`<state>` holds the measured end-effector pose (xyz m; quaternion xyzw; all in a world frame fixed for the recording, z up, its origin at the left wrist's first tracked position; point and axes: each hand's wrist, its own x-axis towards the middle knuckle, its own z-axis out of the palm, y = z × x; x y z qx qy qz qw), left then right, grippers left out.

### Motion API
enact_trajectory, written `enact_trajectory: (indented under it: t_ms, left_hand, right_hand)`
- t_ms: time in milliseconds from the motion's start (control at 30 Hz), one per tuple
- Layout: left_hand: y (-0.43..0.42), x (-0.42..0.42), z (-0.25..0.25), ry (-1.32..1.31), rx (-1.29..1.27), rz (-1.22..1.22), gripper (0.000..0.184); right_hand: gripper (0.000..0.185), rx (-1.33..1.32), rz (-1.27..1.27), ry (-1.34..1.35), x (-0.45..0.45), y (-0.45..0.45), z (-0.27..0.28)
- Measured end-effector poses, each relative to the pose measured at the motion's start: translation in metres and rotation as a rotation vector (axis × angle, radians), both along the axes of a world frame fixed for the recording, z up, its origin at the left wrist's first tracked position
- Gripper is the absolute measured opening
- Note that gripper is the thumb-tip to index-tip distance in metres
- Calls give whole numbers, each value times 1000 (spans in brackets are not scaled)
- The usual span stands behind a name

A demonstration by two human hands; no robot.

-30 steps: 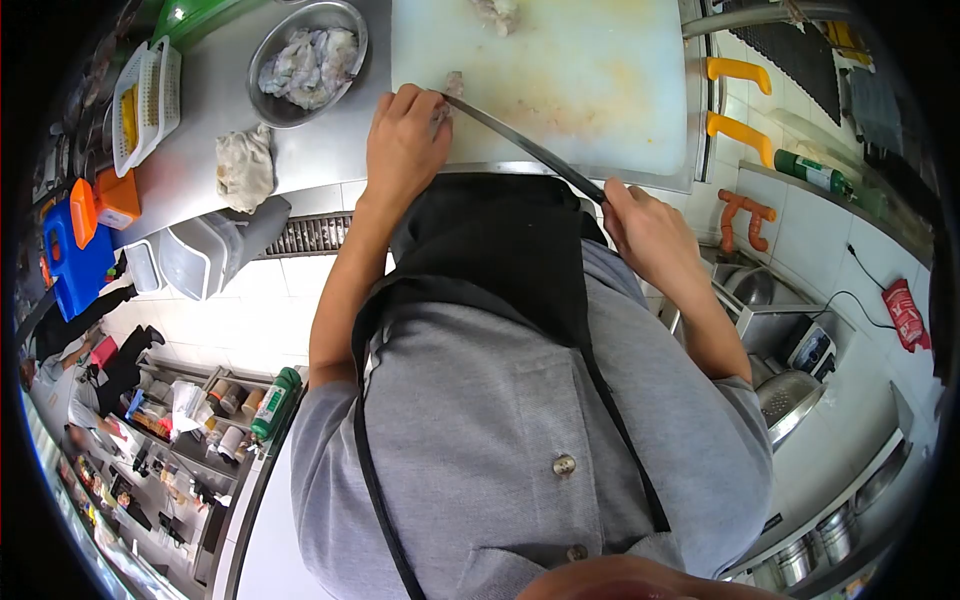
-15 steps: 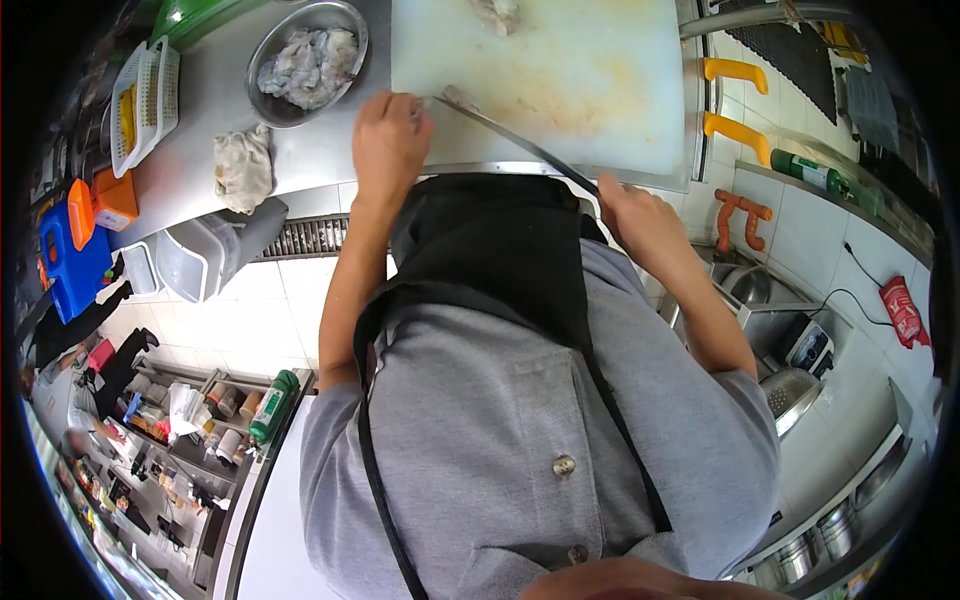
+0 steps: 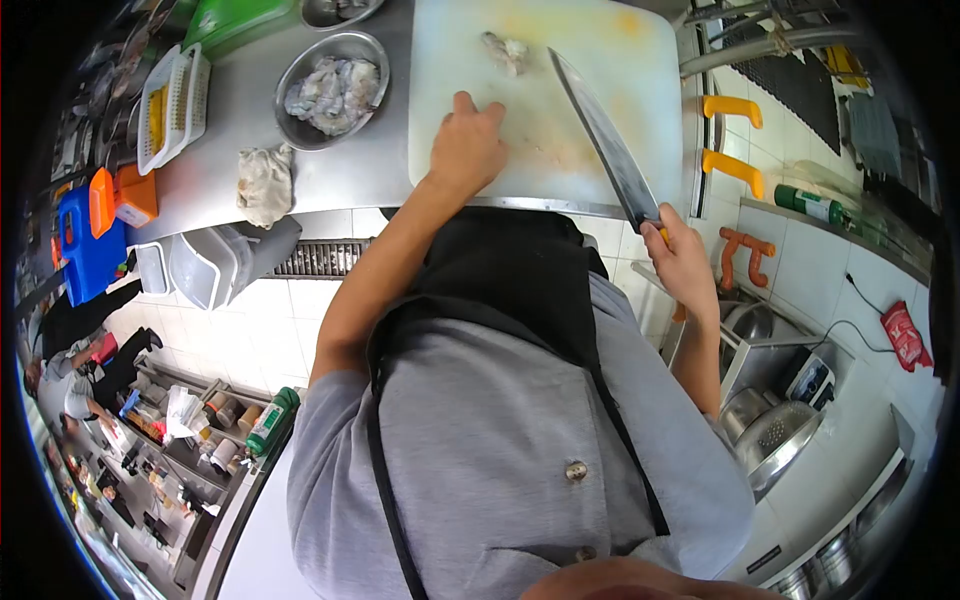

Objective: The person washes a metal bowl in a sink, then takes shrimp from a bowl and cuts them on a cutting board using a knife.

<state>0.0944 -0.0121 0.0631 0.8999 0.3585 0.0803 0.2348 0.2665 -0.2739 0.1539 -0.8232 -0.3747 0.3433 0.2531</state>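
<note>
My right hand (image 3: pixel 683 262) grips a large kitchen knife (image 3: pixel 607 145) by its yellow handle. The blade slants up and left across the board's right part, its tip near a small piece of pale raw meat (image 3: pixel 507 53). My left hand (image 3: pixel 468 147) is over the left part of the white cutting board (image 3: pixel 570 25), back upward, with fingertips apart, below that piece. What lies under its palm is hidden. To the left, a steel bowl (image 3: pixel 283 120) holds greyish-white raw pieces that look like meat or seafood.
A crumpled cloth (image 3: pixel 265 186) lies on the steel counter (image 3: pixel 210 190) beneath the bowl. A second metal bowl (image 3: pixel 325 22), a white basket (image 3: pixel 198 105) and a green board (image 3: pixel 225 22) stand farther left. Yellow handles (image 3: pixel 733 110) jut out right of the board. Another person (image 3: pixel 75 385) is at far left.
My left hand has moved right and onto the board. The knife has swung right and upward, away from the left hand. The view has shifted slightly, revealing more of the board's far side.
</note>
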Motion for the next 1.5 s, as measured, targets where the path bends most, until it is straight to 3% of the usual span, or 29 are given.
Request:
enact_trajectory:
  t_ms: [133, 200, 333, 400, 467, 533, 700, 800, 867, 1000, 1167, 1300, 1367, 1400, 1500]
  left_hand:
    - [30, 14, 14, -36, -107, -7, 33]
    - [52, 29, 30, -319, -91, -56, 33]
    - [70, 40, 69, -434, -175, -74, 32]
    - [96, 13, 71, -486, 134, 4, 32]
    - [124, -39, 69, -309, 272, 106, 31]
    - [147, -80, 53, 79, 220, 184, 28]
    - [148, -89, 19, 71, 176, 147, 31]
    - [140, -85, 42, -74, 197, 197, 34]
    - [137, -83, 61, -152, -91, 329, 38]
    - [107, -65, 76, -292, -120, 408, 36]
    - [48, -19, 56, -299, -96, 264, 29]
    - [52, -11, 25, -242, -166, 129, 27]
    - [55, -8, 14, -291, 13, -96, 29]
    - [55, -5, 8, -298, -35, -160, 32]
    - [42, 11, 4, -302, 83, -239, 32]
  right_hand:
    - [21, 2, -59, 22, 0, -5, -5]
    - [21, 39, -89, 7, 0, -9, -13]
    - [22, 13, -165, 63, 0, -3, -16]
    - [22, 19, -154, 41, 2, -1, -16]
    - [22, 19, -166, 18, 2, -2, -19]
    - [22, 70, -186, 93, 2, -2, -26]
    - [23, 31, -129, 86, -4, 16, -30]
    - [22, 35, -101, 79, -5, 22, -27]
    - [22, 44, -107, 82, -6, 23, -24]
    - [24, 66, -113, 58, -7, 20, -24]
    - [24, 32, -144, 72, -13, 18, -26]
    - [25, 79, -130, 91, -16, 11, -30]
    - [25, 61, -102, 104, -17, 10, -30]
    - [24, 21, -107, 107, -18, 10, -31]
    - [22, 91, -45, -13, -24, 10, -29]
